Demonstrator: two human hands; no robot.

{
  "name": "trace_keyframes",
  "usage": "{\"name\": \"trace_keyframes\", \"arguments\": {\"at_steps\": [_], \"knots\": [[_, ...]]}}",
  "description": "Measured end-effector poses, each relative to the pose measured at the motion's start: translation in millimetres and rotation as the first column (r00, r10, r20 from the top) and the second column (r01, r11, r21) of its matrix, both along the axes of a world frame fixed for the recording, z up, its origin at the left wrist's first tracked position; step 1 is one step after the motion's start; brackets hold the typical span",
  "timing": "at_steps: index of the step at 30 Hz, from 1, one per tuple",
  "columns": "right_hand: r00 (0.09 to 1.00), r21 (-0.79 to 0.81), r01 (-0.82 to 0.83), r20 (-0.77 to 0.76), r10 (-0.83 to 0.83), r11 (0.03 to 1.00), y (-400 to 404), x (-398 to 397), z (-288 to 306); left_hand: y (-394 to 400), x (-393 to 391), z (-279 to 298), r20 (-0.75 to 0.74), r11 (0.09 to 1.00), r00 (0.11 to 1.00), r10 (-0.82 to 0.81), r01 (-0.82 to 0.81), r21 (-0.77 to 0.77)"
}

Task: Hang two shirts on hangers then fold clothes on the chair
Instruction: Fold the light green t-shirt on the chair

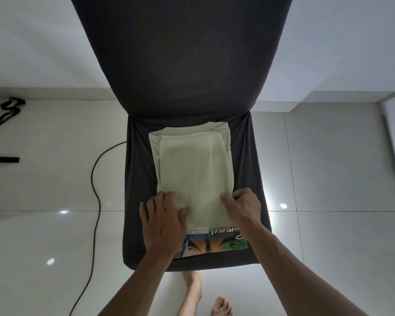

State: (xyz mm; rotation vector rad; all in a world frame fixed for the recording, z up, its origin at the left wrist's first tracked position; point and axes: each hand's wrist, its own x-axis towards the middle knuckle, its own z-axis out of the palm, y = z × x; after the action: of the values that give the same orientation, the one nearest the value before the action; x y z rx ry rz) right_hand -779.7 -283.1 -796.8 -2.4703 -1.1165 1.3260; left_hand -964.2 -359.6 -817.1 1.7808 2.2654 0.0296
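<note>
We're looking straight down at a chair (pixel 192 87) in a dark grey stretch cover, and on its seat lies a pale green T-shirt (pixel 194 165), folded into a narrow panel that runs from the backrest toward the front edge. Its printed side faces up at the near end, where a colourful graphic print (pixel 214 244) with script lettering peeks out from under the folded layers. The left hand (pixel 163 221) lies on the near left corner of the folded panel, fingers fairly straight and spread, thumb laid across the cloth; it presses rather than grips. The right hand (pixel 243 206) is at the near right corner, thumb on top of the fabric and fingers curled round the edge, pinching that corner of the shirt. Both forearms reach in from the bottom of the view. Below the seat's front edge, two bare feet (pixel 205 295) stand on the glossy white tiled floor (pixel 328 179). A black cable (pixel 95 190) snakes across the tiles left of the chair, and dark straps (pixel 9 108) sit at the far left edge.
</note>
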Motion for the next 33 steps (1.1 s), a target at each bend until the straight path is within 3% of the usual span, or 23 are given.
{"name": "trace_keyframes", "arguments": {"at_steps": [7, 11, 13, 15, 17, 18, 21, 23, 25, 27, 28, 30, 33], "knots": [[1.0, -0.118, -0.027, -0.001, 0.027, 0.993, -18.6, 7.1, 10.8, 6.0, 1.9, 6.8, -0.016, 0.999, 0.999, 0.033, -0.033, -0.01], [0.994, 0.032, -0.106, 0.026, 0.105, 0.994, -28.0, -2.9, 21.9, 10.8, 4.5, 13.2, 0.01, 0.996, 0.998, 0.065, -0.064, -0.056], [0.97, 0.185, -0.241, 0.064, 0.233, 0.953, -37.3, -11.6, 31.0, 19.0, 11.2, 22.1, 0.231, 0.986, 0.961, 0.151, -0.128, -0.109], [0.93, 0.328, -0.363, 0.069, 0.361, 0.872, -47.4, -20.5, 34.8, 33.7, 23.2, 39.4, 0.542, 0.952, 0.784, 0.303, -0.227, -0.204], [0.89, 0.429, -0.431, 0.054, 0.453, 0.794, -53.5, -30.3, 33.3, 52.9, 31.6, 54.5, 0.641, 0.914, 0.651, 0.405, -0.293, -0.28], [0.877, 0.459, -0.439, 0.032, 0.479, 0.772, -55.2, -34.8, 32.6, 61.6, 34.0, 57.5, 0.639, 0.898, 0.631, 0.439, -0.3, -0.32], [0.852, 0.509, -0.426, -0.053, 0.521, 0.748, -54.1, -45.6, 37.5, 81.7, 33.2, 54.1, 0.494, 0.865, 0.721, 0.486, -0.315, -0.392], [0.824, 0.489, -0.44, -0.114, 0.555, 0.753, -51.8, -48.7, 44.0, 87.3, 30.3, 55.0, 0.434, 0.843, 0.736, 0.52, -0.36, -0.4], [0.808, 0.408, -0.342, -0.333, 0.487, 0.846, -47.0, -47.3, 50.8, 86.2, 27.2, 62.4, 0.441, 0.835, 0.714, 0.543, -0.402, -0.376], [0.76, 0.24, -0.044, -0.622, 0.189, 0.97, -38.7, -43.4, 57.2, 82.0, 23.9, 73.1, 0.481, 0.847, 0.697, 0.531, -0.422, -0.324], [0.743, 0.161, 0.085, -0.668, 0.045, 0.983, -33.9, -40.7, 56.8, 79.5, 22.6, 78.8, 0.526, 0.856, 0.675, 0.517, -0.421, -0.3], [0.81, 0.111, 0.175, -0.582, -0.079, 0.978, -23.1, -35.3, 46.5, 76.4, 19.1, 92.3, 0.659, 0.864, 0.571, 0.49, -0.417, -0.281], [0.9, 0.011, 0.044, -0.434, -0.035, 0.999, -11.7, -30.0, 26.8, 78.2, 14.3, 118.8, 0.823, 0.833, 0.287, 0.49, -0.432, -0.346]]}}
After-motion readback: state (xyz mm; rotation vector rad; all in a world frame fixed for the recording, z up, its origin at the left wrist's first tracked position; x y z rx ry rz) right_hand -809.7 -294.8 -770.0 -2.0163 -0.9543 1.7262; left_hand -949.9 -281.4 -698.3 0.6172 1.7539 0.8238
